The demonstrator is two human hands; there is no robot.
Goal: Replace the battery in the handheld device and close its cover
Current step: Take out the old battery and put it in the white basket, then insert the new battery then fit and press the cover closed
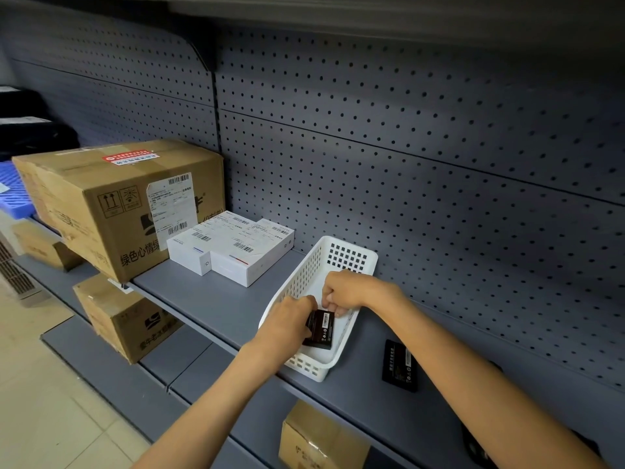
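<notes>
Left hand point(291, 321) grips flat black rectangular battery point(319, 329) inside white perforated plastic basket point(306, 272) | right hand point(348, 291) curled at its 1 o'clock end, touching | long axis 1–7 o'clock | second black battery point(399, 365) lies on grey shelf point(209, 299), 4 o'clock, nearer right hand.

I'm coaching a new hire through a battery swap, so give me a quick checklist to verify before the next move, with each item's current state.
1. Battery in the white basket gripped by left hand: ok.
2. Right hand also on that battery: cannot tell.
3. Second battery lying on the shelf, outside the basket: ok.
4. Handheld device in view: not ok.
5. Which battery is fresh: cannot tell.
</notes>
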